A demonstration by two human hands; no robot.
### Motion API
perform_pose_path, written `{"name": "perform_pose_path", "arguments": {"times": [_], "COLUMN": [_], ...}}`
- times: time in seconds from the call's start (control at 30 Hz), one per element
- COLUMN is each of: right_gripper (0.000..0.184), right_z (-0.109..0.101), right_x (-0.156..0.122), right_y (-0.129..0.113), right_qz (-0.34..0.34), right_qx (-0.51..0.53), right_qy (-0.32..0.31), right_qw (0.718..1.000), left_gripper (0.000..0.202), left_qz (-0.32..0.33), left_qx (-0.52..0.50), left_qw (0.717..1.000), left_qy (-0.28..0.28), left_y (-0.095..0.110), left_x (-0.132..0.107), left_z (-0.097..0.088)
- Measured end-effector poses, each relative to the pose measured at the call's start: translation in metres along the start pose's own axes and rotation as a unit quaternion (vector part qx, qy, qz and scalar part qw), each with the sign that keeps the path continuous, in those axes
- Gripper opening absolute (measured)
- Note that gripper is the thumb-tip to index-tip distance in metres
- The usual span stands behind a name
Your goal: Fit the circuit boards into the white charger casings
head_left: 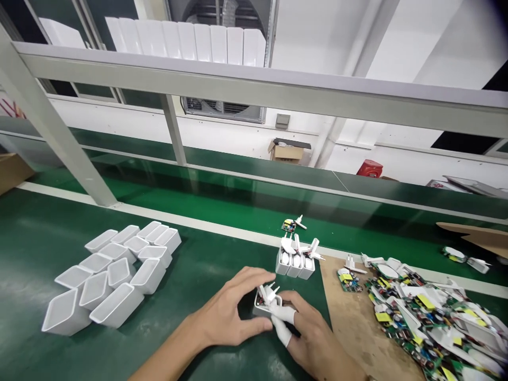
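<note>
A white plastic charger case (262, 311) stands on the green bench between my two hands, with a white plug piece (270, 292) with prongs sticking out of its open top. My left hand (228, 309) curves round the case's left side, thumb by its base and fingers behind. My right hand (309, 330), wearing white finger cots, grips the case and its insert from the right; the fingertips partly hide it. Just beyond, several filled cases (296, 269) stand in a row with plug pieces on top.
Several open white cases (115, 272) stand grouped at left. At right, a heap of circuit boards with white plug parts (432, 312) lies on a brown board (345, 323). One circuit board (289, 226) lies behind the filled row. A grey metal rail (254, 84) crosses above the bench.
</note>
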State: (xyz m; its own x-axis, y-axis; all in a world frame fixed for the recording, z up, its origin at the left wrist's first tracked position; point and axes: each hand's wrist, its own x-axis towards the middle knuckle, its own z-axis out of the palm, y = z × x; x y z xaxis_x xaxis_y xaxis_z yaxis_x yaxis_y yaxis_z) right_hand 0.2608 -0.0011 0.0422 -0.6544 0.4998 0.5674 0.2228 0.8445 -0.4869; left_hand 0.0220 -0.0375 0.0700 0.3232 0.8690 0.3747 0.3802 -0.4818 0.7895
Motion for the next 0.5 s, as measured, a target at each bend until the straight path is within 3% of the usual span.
{"name": "perform_pose_path", "arguments": {"times": [0.07,0.13,0.33,0.5], "right_gripper": [0.04,0.048,0.063,0.06], "right_z": [0.003,0.006,0.012,0.016], "right_x": [0.0,0.0,-0.007,-0.011], "right_y": [0.0,0.0,0.003,0.007], "right_qz": [0.016,0.03,0.028,0.047], "right_qx": [-0.011,-0.026,-0.049,-0.031], "right_qy": [0.006,0.004,-0.014,-0.008], "right_qw": [1.0,0.999,0.998,0.998], "left_gripper": [0.036,0.021,0.019,0.018], "left_qz": [-0.002,-0.021,-0.044,-0.052], "left_qx": [0.004,-0.013,-0.064,-0.074], "left_qw": [1.0,0.999,0.997,0.996], "left_qy": [0.013,0.029,0.025,0.022], "left_y": [0.003,0.004,-0.002,-0.004], "left_x": [0.002,0.003,0.002,0.003], "left_z": [-0.002,-0.004,-0.007,-0.009]}}
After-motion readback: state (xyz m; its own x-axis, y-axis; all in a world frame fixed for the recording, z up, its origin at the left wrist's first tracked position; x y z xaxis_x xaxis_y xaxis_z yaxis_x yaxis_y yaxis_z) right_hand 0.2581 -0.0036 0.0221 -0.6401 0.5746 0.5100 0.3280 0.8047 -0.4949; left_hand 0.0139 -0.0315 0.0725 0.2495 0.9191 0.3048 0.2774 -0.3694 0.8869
